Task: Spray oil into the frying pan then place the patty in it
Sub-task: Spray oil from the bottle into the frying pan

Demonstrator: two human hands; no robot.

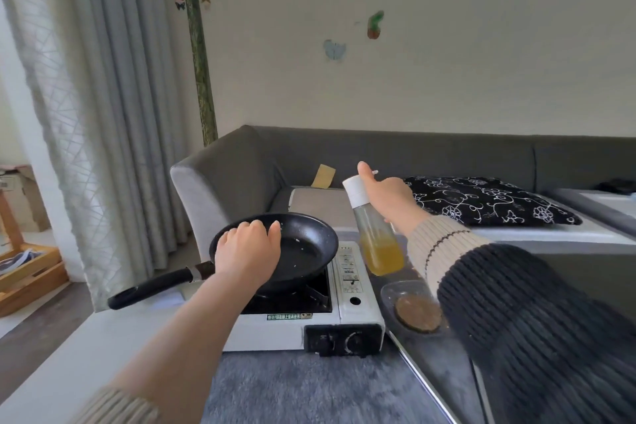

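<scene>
Spraying looks barely begun: the left hand [246,249] grips the black non-stick frying pan [303,248] at its rim, the right hand [390,198] clasps the clear, white-capped oil spray bottle [377,237] beside it, and the round brown patty [418,315] (on its clear plastic tray [392,289]) waits untouched.

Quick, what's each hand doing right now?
Left hand: curled over the frying pan rim, gripping it.
Right hand: closed around the oil spray bottle.

Frying pan [303,244]: black, matt non-stick look, pale specks inside; handle [155,287] glossy black plastic. Stove [354,289] beneath: white, smooth enamelled metal. Spray bottle [373,234] at 3 o'clock from pan: clear, glossy body, amber oil, white plastic cap. Patty [418,314]: brown, rough, in clear plastic tray [401,287]. Sleeve [516,303]: ribbed knit cloth.
</scene>
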